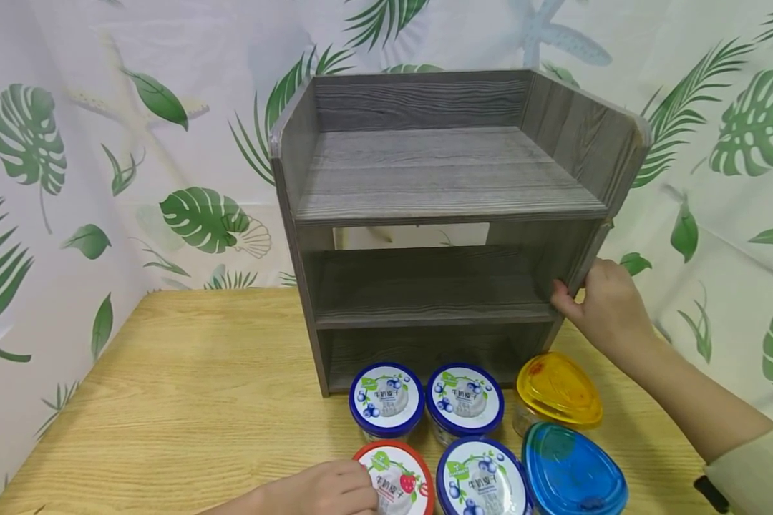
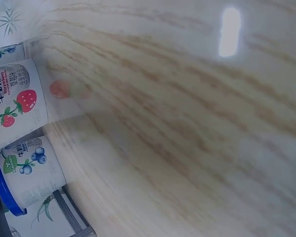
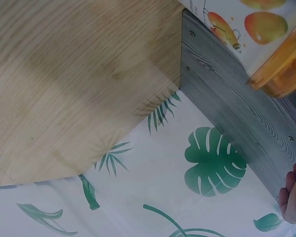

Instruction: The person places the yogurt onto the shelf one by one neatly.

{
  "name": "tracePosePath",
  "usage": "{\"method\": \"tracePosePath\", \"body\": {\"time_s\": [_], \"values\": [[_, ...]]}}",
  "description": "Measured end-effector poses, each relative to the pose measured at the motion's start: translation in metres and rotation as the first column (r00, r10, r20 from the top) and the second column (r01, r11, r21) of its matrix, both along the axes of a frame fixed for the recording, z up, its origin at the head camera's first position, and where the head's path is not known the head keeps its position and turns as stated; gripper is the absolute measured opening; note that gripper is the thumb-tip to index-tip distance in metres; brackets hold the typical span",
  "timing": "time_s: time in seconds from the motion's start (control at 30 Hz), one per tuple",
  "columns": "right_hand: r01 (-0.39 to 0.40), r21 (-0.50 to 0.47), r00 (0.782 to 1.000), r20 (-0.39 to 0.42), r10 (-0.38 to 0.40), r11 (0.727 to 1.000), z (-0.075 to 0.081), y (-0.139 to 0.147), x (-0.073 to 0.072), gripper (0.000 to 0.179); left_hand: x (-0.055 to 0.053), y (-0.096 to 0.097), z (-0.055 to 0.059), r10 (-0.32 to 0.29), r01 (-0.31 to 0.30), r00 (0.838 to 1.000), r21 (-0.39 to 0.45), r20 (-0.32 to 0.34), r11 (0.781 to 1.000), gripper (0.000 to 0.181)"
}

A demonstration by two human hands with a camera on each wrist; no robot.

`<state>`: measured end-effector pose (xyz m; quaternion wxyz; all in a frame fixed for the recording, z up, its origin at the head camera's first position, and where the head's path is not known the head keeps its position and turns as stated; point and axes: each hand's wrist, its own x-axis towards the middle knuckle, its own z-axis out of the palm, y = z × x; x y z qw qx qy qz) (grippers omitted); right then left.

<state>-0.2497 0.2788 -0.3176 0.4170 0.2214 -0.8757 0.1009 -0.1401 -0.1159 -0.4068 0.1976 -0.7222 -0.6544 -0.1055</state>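
Note:
A grey wooden shelf (image 1: 419, 315) stands on the table, and my right hand (image 1: 608, 300) grips its right side panel, thumb on the front edge. In the right wrist view, several curled fingers (image 3: 290, 190) lie against the panel's outer face. At the bottom of the head view my left hand (image 1: 325, 490), fingers curled, overlaps the left rim of a red-lidded strawberry dessert cup (image 1: 396, 486). Its thumb and fingertips are hidden, so whether it grips the cup cannot be told. Blue-lidded blueberry cups (image 1: 386, 400) stand in front of the shelf and beside the red-lidded one.
A container with a yellow lid (image 1: 559, 392) and one with a blue lid (image 1: 573, 472) stand right of the cups, below my right forearm. Behind the wooden tabletop (image 1: 187, 386) hangs a leaf-patterned backdrop (image 1: 187, 143), which also lines the left side.

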Motion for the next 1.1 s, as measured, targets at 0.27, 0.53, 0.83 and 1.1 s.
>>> {"method": "tracePosePath", "body": {"time_s": [0.27, 0.53, 0.83, 1.1], "values": [[-0.011, 0.006, 1.000, -0.006, 0.011, 1.000, 0.002, 0.001, -0.001, 0.027, 0.003, 0.000, 0.003, 0.019, -0.018, 0.998, -0.012, 0.058, 1.000, 0.010], [-0.009, 0.003, 1.000, 0.000, 0.009, 1.000, 0.002, 0.001, 0.000, 0.027, 0.003, 0.001, 0.013, 0.028, -0.027, 0.999, 0.050, -0.018, 0.998, 0.017], [-0.017, 0.008, 1.000, -0.023, 0.017, 1.000, 0.001, 0.001, -0.001, 0.031, 0.008, 0.003, 0.023, 0.069, -0.067, 0.997, 0.067, -0.027, 0.995, 0.017], [-0.018, 0.010, 0.999, -0.036, 0.019, 1.000, 0.000, 0.002, -0.001, 0.032, 0.006, 0.004, 0.033, 0.077, -0.070, 0.993, 0.084, -0.089, 0.994, 0.017]]}}
